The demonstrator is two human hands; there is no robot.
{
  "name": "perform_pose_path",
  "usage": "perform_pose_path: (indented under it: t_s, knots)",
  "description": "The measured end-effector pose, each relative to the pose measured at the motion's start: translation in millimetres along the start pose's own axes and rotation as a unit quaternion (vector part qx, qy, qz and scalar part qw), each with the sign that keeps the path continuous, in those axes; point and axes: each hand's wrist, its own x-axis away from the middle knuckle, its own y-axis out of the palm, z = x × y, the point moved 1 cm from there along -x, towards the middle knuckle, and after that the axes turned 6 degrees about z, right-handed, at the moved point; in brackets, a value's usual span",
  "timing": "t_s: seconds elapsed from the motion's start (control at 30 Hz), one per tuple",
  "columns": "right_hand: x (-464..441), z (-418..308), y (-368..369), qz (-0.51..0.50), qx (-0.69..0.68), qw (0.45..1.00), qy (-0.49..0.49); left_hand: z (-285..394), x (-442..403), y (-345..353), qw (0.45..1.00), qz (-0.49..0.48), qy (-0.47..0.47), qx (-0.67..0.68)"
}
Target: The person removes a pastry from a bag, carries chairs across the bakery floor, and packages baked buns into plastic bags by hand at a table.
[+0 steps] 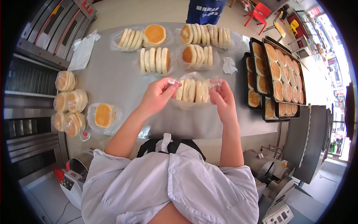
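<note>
A clear plastic bag [189, 106] lies on the metal table in front of me, with a row of flat round breads [192, 91] standing on edge inside it. My left hand [160, 93] pinches the bag's left end between thumb and fingers. At the other end, my right hand [223, 95] pinches the plastic in the same way. The breads sit between both hands, touching one another. Beyond them stand more bagged breads [154, 59] and another bagged row [197, 56].
Stacked black trays [283, 71] of browned breads stand at the table's right. Bagged breads [76, 100] are piled along the left edge, near a single bagged bread [104, 115]. White plastic [82, 51] lies at the back left; a crumpled white piece [229, 65] lies right of centre.
</note>
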Motion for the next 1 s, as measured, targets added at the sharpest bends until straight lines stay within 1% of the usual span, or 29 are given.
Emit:
perform_pose_path:
  t_s: [0.07,0.1,0.13,0.17,0.2,0.23,0.27,0.3,0.33,0.37,0.4,0.43,0.47,0.53,0.57,0.6,0.63,0.67,0.73,0.77,0.83,0.87,0.97,1.0]
  knots:
    - [13.5,5.9,22.2,-0.005,0.031,0.999,-0.007,5.4,18.4,-17.7,1.0,0.014,-0.004,0.022]
    - [20.6,11.2,33.1,-0.003,0.06,0.998,-0.015,5.9,27.3,-25.7,0.997,0.007,0.008,-0.079]
    - [27.3,24.4,42.2,-0.026,0.088,0.996,-0.015,3.9,36.9,-33.0,0.984,-0.001,0.018,-0.18]
    - [38.6,29.2,55.8,-0.034,0.088,0.996,-0.008,-1.2,48.8,-39.2,0.984,0.005,0.009,-0.179]
    - [51.2,33.4,71.3,-0.059,0.126,0.99,0.015,-5.6,60.5,-44.7,0.962,0.03,0.093,-0.255]
    - [62.0,37.6,84.5,-0.084,0.163,0.982,0.036,-10.3,71.2,-49.1,0.926,0.053,0.176,-0.33]
    - [71.6,42.5,94.3,-0.089,0.16,0.982,0.039,-21.0,80.3,-52.1,0.926,0.055,0.171,-0.333]
    - [80.3,46.6,102.8,-0.099,0.241,0.965,-0.029,-35.4,88.8,-54.2,0.946,0.082,0.182,-0.255]
    - [85.0,49.1,109.1,-0.106,0.32,0.936,-0.1,-48.0,96.4,-55.8,0.959,0.108,0.195,-0.174]
    - [84.7,50.8,113.3,-0.108,0.319,0.936,-0.099,-58.7,105.0,-54.1,0.959,0.109,0.194,-0.175]
    - [82.5,49.6,117.3,-0.098,0.372,0.895,-0.228,-67.7,112.3,-50.4,0.986,0.098,0.133,-0.026]
    - [80.9,48.1,121.3,-0.085,0.417,0.833,-0.353,-74.3,114.8,-49.3,0.986,0.085,0.072,0.123]
    - [81.6,44.8,123.9,-0.085,0.418,0.833,-0.353,-74.5,115.2,-49.7,0.986,0.085,0.072,0.124]
    - [82.7,34.4,130.3,-0.087,0.464,0.787,-0.397,-73.4,113.7,-49.7,0.992,0.047,0.108,-0.047]
    - [83.5,39.1,131.7,-0.089,0.466,0.786,-0.396,-73.1,110.1,-48.9,0.992,0.048,0.107,-0.044]
    - [83.5,48.0,133.6,-0.125,0.466,0.776,-0.407,-72.6,101.4,-46.3,0.983,-0.063,0.102,-0.138]
    - [82.7,52.9,135.9,-0.162,0.463,0.765,-0.418,-73.0,94.0,-44.6,0.953,-0.171,0.096,-0.229]
    - [81.9,51.3,137.5,-0.165,0.462,0.764,-0.418,-83.3,89.6,-44.9,0.954,-0.168,0.094,-0.228]
    - [76.9,45.9,137.6,-0.137,0.412,0.812,-0.391,-109.7,86.2,-46.3,0.938,-0.178,0.185,-0.231]
    - [72.5,50.2,132.8,-0.141,0.407,0.812,-0.393,-100.1,85.7,-47.7,0.939,-0.174,0.182,-0.234]
    - [63.9,65.6,117.2,-0.089,0.47,0.806,-0.348,-73.5,83.3,-48.7,0.961,-0.133,0.059,-0.237]
    - [61.2,67.8,116.1,-0.075,0.469,0.797,-0.373,-74.1,83.0,-49.3,0.96,-0.137,0.058,-0.237]
    - [59.5,80.5,104.1,-0.085,0.471,0.808,-0.343,-75.3,77.2,-48.9,0.945,-0.176,0.067,-0.267]
    - [60.9,78.5,101.5,-0.078,0.475,0.808,-0.341,-76.4,74.4,-48.1,0.972,-0.172,-0.034,-0.157]
